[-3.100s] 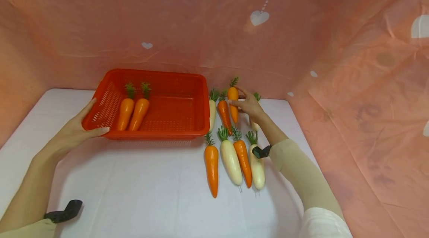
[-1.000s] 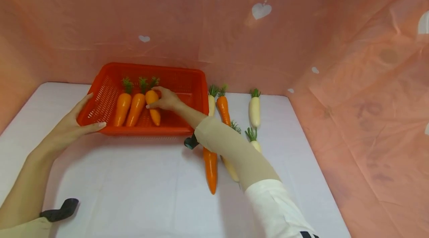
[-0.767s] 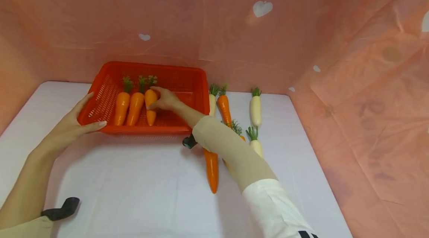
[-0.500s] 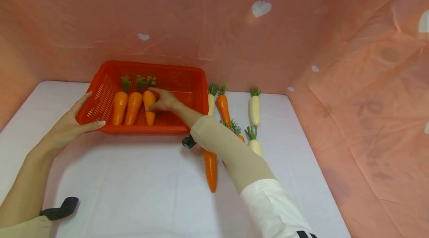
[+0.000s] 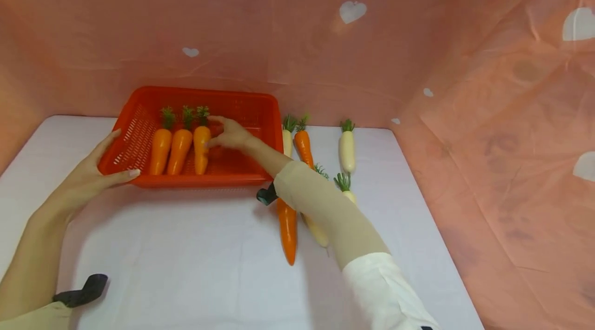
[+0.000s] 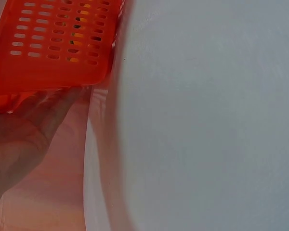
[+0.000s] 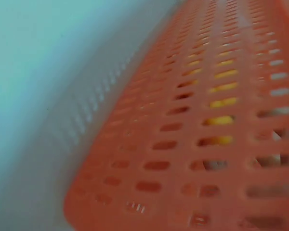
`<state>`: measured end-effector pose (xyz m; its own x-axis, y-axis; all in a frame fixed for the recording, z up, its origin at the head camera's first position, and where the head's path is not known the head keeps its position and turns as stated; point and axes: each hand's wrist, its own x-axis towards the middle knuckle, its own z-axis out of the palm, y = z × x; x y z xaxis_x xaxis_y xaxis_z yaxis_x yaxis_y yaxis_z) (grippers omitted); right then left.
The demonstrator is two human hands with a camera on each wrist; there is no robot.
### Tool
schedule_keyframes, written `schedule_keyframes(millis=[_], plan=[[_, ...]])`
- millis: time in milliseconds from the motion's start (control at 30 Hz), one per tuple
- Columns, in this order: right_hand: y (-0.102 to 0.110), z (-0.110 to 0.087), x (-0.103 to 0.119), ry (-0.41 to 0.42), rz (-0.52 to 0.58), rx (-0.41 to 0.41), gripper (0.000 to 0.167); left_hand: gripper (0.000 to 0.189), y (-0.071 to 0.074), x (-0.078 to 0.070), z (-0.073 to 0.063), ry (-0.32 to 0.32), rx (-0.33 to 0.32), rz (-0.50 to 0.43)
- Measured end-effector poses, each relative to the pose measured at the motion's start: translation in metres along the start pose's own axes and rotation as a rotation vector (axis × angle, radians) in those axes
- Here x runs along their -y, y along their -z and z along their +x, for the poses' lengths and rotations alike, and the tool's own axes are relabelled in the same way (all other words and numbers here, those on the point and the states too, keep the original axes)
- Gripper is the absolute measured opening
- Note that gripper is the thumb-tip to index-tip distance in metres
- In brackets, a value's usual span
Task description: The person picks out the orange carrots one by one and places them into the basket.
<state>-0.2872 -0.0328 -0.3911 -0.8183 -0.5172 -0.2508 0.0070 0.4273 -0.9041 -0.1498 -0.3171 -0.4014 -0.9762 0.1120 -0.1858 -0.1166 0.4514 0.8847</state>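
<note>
An orange-red perforated basket stands at the table's back left. My left hand grips its near left corner, thumb at the front rim and fingers along the left side; the left wrist view shows those fingers under the basket's rim. Three carrots with green tops lie side by side inside. Beside the rightmost carrot is my right hand, its fingers spread apart and the thumb tip at the carrot's right edge. Only the basket's slotted side fills the right wrist view; the right hand is hidden there.
Right of the basket lie a carrot, a white radish and another white radish. Nearer, my right sleeve partly covers a long carrot and more radishes. A pink curtain hangs behind the white table.
My right hand has carried a carrot from the right-hand group into the basket, laid it beside the other two, and loosened its fingers from it. The left hand stays at the basket's corner.
</note>
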Motion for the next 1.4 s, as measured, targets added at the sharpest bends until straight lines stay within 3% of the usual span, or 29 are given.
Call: schedule_keyframes(millis=[133, 333, 567, 733, 1000, 1300, 1400], plan=[[0.008, -0.009, 0.006, 0.064, -0.041, -0.028, 0.073, 0.094, 0.004, 0.001, 0.000, 0.013, 0.000, 0.003], [0.019, -0.028, 0.015, 0.185, -0.016, -0.016, 0.071, 0.095, 0.007, 0.003, -0.004, 0.027, -0.014, 0.000], [0.042, -0.069, 0.006, 0.251, -0.025, -0.010, 0.065, 0.096, 0.002, 0.001, -0.003, 0.037, 0.013, -0.018], [0.061, -0.098, -0.003, 0.290, 0.049, -0.022, 0.061, 0.097, 0.000, 0.000, -0.002, 0.039, 0.022, -0.015], [0.088, -0.138, -0.023, 0.283, 0.133, -0.054, 0.057, 0.096, 0.001, 0.001, 0.002, 0.034, 0.043, 0.007], [0.104, -0.160, -0.049, 0.255, 0.055, -0.102, 0.056, 0.095, 0.004, 0.003, 0.001, 0.002, 0.044, -0.014], [0.107, -0.172, -0.059, 0.241, 0.038, -0.157, 0.053, 0.096, 0.002, 0.003, 0.003, 0.000, 0.054, -0.016]])
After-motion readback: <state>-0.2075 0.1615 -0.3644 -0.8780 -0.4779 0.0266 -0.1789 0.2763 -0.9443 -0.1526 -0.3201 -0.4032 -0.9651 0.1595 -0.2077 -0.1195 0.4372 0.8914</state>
